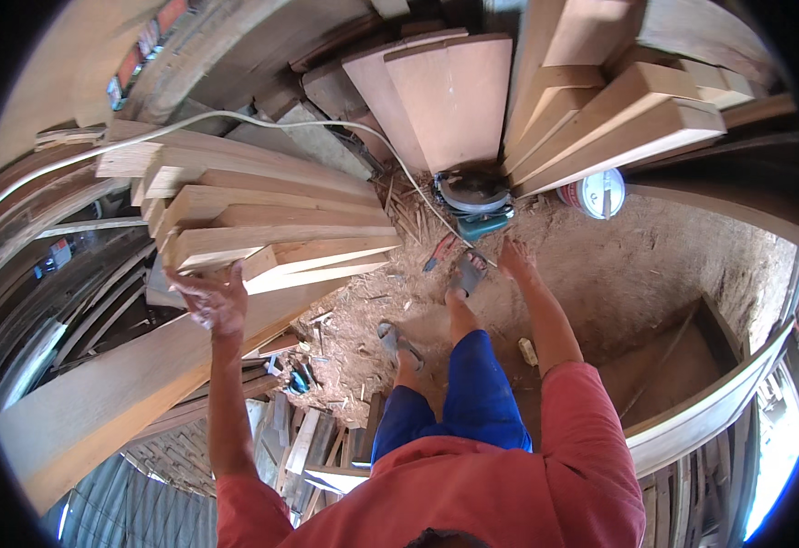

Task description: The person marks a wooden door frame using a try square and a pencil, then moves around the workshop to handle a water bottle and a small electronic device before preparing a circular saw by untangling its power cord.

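Left of the tool [483, 225], the left hand [214, 304] spreads open at beams [221, 242]; right hand [516, 259] near the tool, grip unclear; dusty floor [614, 265] around, bucket [591, 194] rightward.

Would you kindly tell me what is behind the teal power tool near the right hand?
Behind the teal power tool, wide wooden boards stand on end. The tool hides part of their lower edge, and whatever lies directly behind the boards cannot be seen.

The person wore a plain, faded red cloth shirt [454, 489] with short, loose sleeves [573, 406] at the bottom of the frame. Bright blue cloth shorts [483, 384] and grey open-toed sandals [466, 276] were nearer to the centre.
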A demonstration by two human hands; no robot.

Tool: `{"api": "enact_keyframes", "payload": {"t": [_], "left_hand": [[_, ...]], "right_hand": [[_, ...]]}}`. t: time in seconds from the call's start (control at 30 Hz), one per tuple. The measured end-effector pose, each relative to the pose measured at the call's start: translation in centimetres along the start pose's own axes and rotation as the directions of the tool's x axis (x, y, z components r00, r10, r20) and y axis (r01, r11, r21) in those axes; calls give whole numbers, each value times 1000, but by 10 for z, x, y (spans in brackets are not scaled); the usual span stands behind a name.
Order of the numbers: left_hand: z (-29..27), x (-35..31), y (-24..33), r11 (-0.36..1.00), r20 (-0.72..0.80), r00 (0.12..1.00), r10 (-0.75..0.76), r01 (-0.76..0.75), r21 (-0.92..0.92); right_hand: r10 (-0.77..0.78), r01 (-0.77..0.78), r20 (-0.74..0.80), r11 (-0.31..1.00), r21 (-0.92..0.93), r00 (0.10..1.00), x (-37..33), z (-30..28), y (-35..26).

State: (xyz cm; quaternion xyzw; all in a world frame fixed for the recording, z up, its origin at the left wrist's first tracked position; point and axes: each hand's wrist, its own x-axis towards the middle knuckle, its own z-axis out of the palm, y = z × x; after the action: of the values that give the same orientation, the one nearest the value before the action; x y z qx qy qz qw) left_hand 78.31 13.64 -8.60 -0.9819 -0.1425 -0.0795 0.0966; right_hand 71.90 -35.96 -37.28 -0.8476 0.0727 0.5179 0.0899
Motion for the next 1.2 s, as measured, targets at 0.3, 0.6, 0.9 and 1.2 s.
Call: {"api": "enact_keyframes", "payload": {"t": [0.3, 0.6, 0.9, 1.2], "left_hand": [[9, 9, 6, 993, -16, 998, 54, -52, 107], [11, 11, 4, 988, -59, 994, 89, -81, 129], [10, -5, -15, 998, 54, 998, -31, 28, 54], [-36, 7, -11, 981, 184, 980, 75, -39, -189]], "right_hand": [[-241, 208, -43, 902, -379, 969, 151, 89, -21], [-228, 129, -192, 897, -423, 955, 166, 89, -40], [-98, 61, -239, 986, -157, 966, 13, 45, -67], [44, 82, -411, 955, 285, 911, -191, 40, -91]]}}
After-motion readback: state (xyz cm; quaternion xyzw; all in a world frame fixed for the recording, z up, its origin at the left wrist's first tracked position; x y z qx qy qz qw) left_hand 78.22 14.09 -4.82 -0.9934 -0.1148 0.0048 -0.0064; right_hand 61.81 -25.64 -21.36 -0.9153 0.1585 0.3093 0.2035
